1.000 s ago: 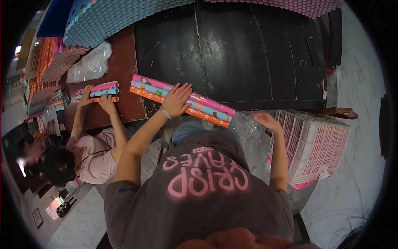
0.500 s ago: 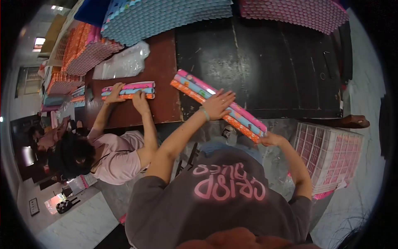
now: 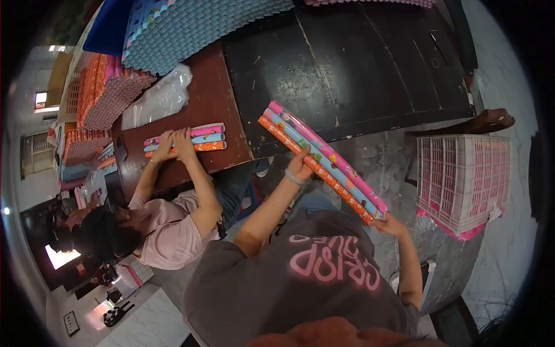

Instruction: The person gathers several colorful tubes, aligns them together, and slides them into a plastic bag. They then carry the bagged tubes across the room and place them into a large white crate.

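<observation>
Three rolls of patterned wrapping paper [image 3: 324,162], pink, light blue and orange, lie side by side as one bundle, held slantwise in front of my body. Their far end overlaps the edge of the black table in view. My left hand [image 3: 300,166], with a band at the wrist, grips the orange side near the middle, thumb on top and fingers hidden underneath. At the near right end, my right hand [image 3: 388,224] is closed around the bundle's end.
On the left, a co-worker's hands [image 3: 174,143] press on a similar set of rolls [image 3: 209,139] on the brown table. A clear plastic bag [image 3: 159,99] and stacked rolls [image 3: 196,32] lie beyond. A white plastic crate [image 3: 462,179] stands at right.
My left hand has gone from lying flat across the rolls to gripping their near side. The bundle has come back off the table toward my body. The co-worker's hands have drawn together.
</observation>
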The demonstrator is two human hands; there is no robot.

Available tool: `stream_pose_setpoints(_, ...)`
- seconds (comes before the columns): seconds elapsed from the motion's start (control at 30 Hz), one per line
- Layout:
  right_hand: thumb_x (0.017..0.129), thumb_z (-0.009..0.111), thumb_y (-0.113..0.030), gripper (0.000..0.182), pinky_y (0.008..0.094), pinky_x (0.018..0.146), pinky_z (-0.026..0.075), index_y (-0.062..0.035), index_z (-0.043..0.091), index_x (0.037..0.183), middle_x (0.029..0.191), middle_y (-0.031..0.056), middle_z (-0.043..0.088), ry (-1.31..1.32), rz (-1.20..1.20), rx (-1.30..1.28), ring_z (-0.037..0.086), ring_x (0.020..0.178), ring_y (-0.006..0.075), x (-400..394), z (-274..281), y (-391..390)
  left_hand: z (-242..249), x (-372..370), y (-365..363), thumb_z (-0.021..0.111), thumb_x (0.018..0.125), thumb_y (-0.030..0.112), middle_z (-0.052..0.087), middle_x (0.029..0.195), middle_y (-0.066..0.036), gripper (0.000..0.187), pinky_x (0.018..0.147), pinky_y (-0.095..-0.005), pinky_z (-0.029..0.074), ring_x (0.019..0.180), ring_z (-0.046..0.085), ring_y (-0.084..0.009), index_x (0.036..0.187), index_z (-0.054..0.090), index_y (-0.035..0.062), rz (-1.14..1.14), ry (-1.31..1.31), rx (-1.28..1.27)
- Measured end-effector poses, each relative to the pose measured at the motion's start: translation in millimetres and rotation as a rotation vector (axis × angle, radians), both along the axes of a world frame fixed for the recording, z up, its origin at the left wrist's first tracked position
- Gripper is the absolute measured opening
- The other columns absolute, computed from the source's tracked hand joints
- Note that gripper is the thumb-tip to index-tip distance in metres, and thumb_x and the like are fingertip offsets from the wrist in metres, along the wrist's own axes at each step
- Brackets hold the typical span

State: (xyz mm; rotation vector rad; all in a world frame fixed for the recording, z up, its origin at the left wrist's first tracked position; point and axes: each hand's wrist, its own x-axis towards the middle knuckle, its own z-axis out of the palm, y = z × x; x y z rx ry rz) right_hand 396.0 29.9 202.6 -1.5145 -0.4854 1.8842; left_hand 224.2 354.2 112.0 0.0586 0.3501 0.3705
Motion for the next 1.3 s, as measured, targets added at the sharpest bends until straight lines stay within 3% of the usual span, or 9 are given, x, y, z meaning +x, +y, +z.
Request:
stream_pose_setpoints(0.07, 0.081, 0.066, -0.017, 0.026, 0.0209, 0.043, 0.033, -0.0069, 0.057, 0.103, 0.071, -0.002, 0.058, -0.109, -0.047, -0.078, 0.041, 0.049, 0.0042, -7.8, 11.5, -31.6, -6.0, 9.9, 1.6, 0.05, 0.09, 0.013, 0.054, 0.118, -0.012, 0.03, 0.096, -0.0467, 0.039, 0.108, 0.052, -0.0279, 0.119, 0.047, 0.0061, 0.022, -0.003, 0.0)
stream_pose_setpoints(0.2, 0.081, 0.067, -0.015, 0.026, 0.0212, 0.042, 0.032, -0.0071, 0.057, 0.104, 0.077, 0.0007, 0.064, -0.195, -0.24, -0.054, 0.04, 0.047, 0.0038, -25.8, 23.9, -113.1, 57.8, 44.6, -19.4, 0.052, 0.088, 0.011, 0.056, 0.113, -0.011, 0.03, 0.095, -0.0456, 0.041, 0.108, 0.053, -0.0281, 0.117, 0.047, 0.0042, -0.001, -0.081, 0.026)
stream_pose_setpoints(0.33, 0.079, 0.068, -0.014, 0.026, 0.0213, 0.043, 0.032, -0.0082, 0.058, 0.102, 0.071, -0.0034, 0.058, -0.187, -0.416, -0.099, 0.04, 0.05, 0.0034, -46.2, 49.5, -176.7, 81.8, 82.8, -71.2, 0.053, 0.088, 0.012, 0.057, 0.113, -0.01, 0.031, 0.095, -0.0446, 0.041, 0.108, 0.053, -0.0263, 0.117, 0.048, 0.0035, -0.129, -0.096, 0.164)
stream_pose_setpoints(0.57, 0.08, 0.066, -0.013, 0.022, 0.0218, 0.042, 0.03, -0.0084, 0.061, 0.1, 0.062, -0.0058, 0.05, -0.212, -0.594, -0.168, 0.036, 0.048, 0.0036, -108.1, 10.8, -355.0, 79.9, 122.6, -238.0, 0.053, 0.087, 0.013, 0.059, 0.111, -0.01, 0.031, 0.091, -0.0432, 0.045, 0.104, 0.057, -0.0252, 0.116, 0.05, 0.0023, -0.348, -0.129, 0.26)
stream_pose_setpoints(0.67, 0.079, 0.068, -0.018, 0.024, 0.0218, 0.042, 0.031, -0.0074, 0.06, 0.099, 0.063, -0.0061, 0.049, -0.179, -0.718, -0.014, 0.037, 0.046, 0.0037, -129.7, 5.0, -414.7, 97.9, 141.8, -312.3, 0.055, 0.086, 0.012, 0.059, 0.109, -0.01, 0.03, 0.09, -0.0427, 0.047, 0.102, 0.058, -0.0247, 0.115, 0.05, 0.0031, -0.431, -0.134, 0.322)
stream_pose_setpoints(0.9, 0.078, 0.07, -0.025, 0.022, 0.0227, 0.04, 0.03, -0.0092, 0.065, 0.092, 0.062, -0.0042, 0.053, -0.139, -0.919, -0.069, 0.039, 0.046, 0.0041, -148.9, 18.6, -513.7, 121.9, 185.7, -445.5, 0.058, 0.085, 0.016, 0.06, 0.108, -0.009, 0.031, 0.089, -0.0406, 0.047, 0.1, 0.058, -0.0234, 0.113, 0.051, 0.0037, -0.664, -0.11, 0.452)
stream_pose_setpoints(1.17, 0.08, 0.067, -0.022, 0.016, 0.0247, 0.041, 0.029, -0.0115, 0.068, 0.092, 0.053, -0.0035, 0.045, -0.057, -0.941, -0.322, 0.039, 0.045, 0.0063, -149.3, 11.1, -635.7, 70.1, 258.4, -603.4, 0.053, 0.088, 0.026, 0.056, 0.115, -0.011, 0.038, 0.098, -0.0436, 0.037, 0.11, 0.052, -0.0257, 0.119, 0.048, 0.0035, -1.067, -0.023, 0.238)
stream_pose_setpoints(1.2, 0.081, 0.067, -0.017, 0.021, 0.0235, 0.04, 0.029, -0.0066, 0.06, 0.097, 0.072, -0.0004, 0.062, 0.024, -0.977, -0.332, 0.038, 0.045, 0.0052, -154.7, 7.2, -656.7, 52.1, 268.3, -630.2, 0.052, 0.089, 0.027, 0.056, 0.115, -0.011, 0.038, 0.098, -0.0435, 0.037, 0.109, 0.052, -0.0257, 0.118, 0.049, 0.0031, -1.109, 0.001, 0.198)
stream_pose_setpoints(1.3, 0.08, 0.067, -0.017, 0.019, 0.023, 0.04, 0.028, -0.0068, 0.061, 0.096, 0.073, -0.0009, 0.062, 0.126, -0.943, -0.432, 0.038, 0.045, 0.0053, -164.1, 14.3, -710.4, 50.7, 302.0, -702.2, 0.049, 0.09, 0.026, 0.057, 0.113, -0.012, 0.035, 0.096, -0.0429, 0.039, 0.106, 0.054, -0.0266, 0.115, 0.051, 0.0017, -1.261, 0.037, 0.028)
